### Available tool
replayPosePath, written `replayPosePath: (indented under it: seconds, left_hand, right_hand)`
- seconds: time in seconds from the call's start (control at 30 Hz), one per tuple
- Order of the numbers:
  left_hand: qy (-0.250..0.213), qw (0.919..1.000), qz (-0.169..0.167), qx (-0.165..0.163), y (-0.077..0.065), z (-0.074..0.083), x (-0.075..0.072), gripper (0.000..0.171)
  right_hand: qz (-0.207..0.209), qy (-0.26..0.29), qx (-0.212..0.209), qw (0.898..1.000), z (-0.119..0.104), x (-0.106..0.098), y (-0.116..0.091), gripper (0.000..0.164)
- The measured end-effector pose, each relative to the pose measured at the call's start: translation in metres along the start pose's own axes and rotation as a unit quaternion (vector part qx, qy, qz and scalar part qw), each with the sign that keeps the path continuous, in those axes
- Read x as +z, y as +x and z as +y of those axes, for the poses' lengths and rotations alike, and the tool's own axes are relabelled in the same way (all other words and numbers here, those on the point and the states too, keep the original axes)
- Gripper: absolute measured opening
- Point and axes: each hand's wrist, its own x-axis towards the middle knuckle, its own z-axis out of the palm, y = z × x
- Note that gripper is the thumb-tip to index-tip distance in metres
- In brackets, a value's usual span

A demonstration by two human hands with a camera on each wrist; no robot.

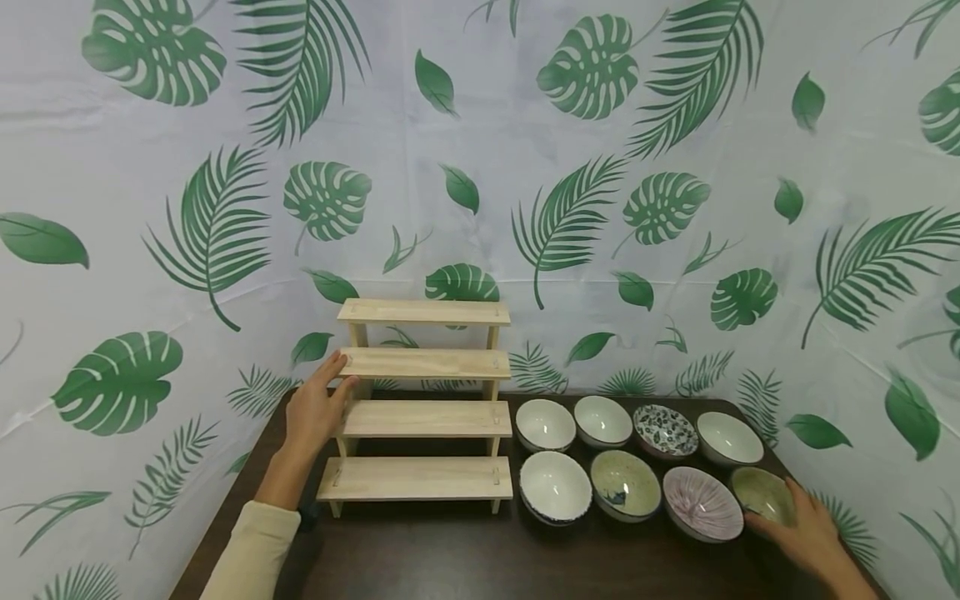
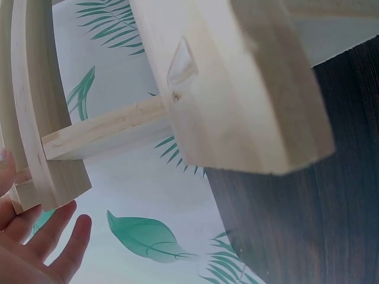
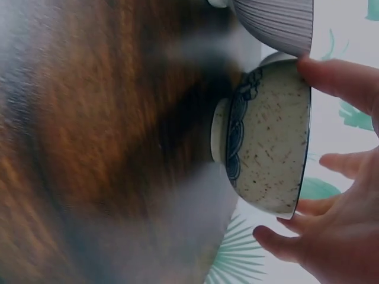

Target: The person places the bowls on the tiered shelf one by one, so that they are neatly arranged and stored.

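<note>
A pale wooden tiered stand (image 1: 420, 479) has several stepped shelves. My left hand (image 1: 315, 408) grips the left end of its second shelf from the top (image 1: 427, 363), thumb and fingers on either side of the board; in the left wrist view two fingers (image 2: 76, 242) stick out past the board end. At the far right of the front row, my right hand (image 1: 810, 533) holds a greenish speckled bowl (image 1: 761, 493) across its rim. In the right wrist view the thumb meets one side of this bowl (image 3: 269, 136), which has a blue patterned band near its foot, and fingers reach the other.
Two rows of bowls stand right of the stand: a pink-streaked bowl (image 1: 702, 502) beside the held one, a green-yellow bowl (image 1: 626, 485), a floral bowl (image 1: 665, 431) and several white ones, including a front white bowl (image 1: 556, 487). A leaf-print cloth (image 1: 480, 233) hangs behind the dark table (image 1: 420, 558).
</note>
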Motion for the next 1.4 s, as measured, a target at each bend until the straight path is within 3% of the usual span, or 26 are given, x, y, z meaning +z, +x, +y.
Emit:
replayPosePath:
  seconds: [0.27, 0.47, 0.67, 0.87, 1.07, 1.23, 1.4]
  left_hand:
    - [-0.004, 0.9999, 0.007, 0.01, 0.001, 0.0, 0.003, 0.058]
    - [-0.006, 0.9999, 0.011, 0.011, -0.001, 0.0, 0.003, 0.058]
    - [-0.005, 0.9996, 0.026, 0.013, -0.003, -0.002, -0.003, 0.056]
    - [-0.007, 0.9999, 0.012, 0.001, -0.006, -0.002, -0.007, 0.056]
    - [-0.009, 0.9999, 0.01, 0.008, -0.004, 0.0, -0.002, 0.056]
    - [-0.009, 0.9998, 0.017, 0.01, -0.003, 0.0, 0.001, 0.055]
    - [-0.006, 0.9999, 0.012, 0.006, -0.003, 0.0, 0.001, 0.056]
  right_hand:
    - [-0.015, -0.041, -0.036, 0.998, 0.006, -0.007, 0.013, 0.1]
    - [-0.012, -0.041, -0.06, 0.997, 0.01, -0.007, 0.016, 0.095]
    - [-0.019, -0.018, -0.02, 0.999, 0.001, -0.006, 0.017, 0.1]
    - [0.026, -0.009, 0.008, 1.0, -0.004, 0.003, 0.008, 0.102]
    - [0.05, 0.022, 0.075, 0.996, 0.0, 0.004, -0.003, 0.109]
    - [0.065, 0.028, 0.081, 0.994, -0.002, -0.002, -0.012, 0.111]
    - [0.087, 0.046, 0.101, 0.99, -0.019, -0.012, -0.016, 0.108]
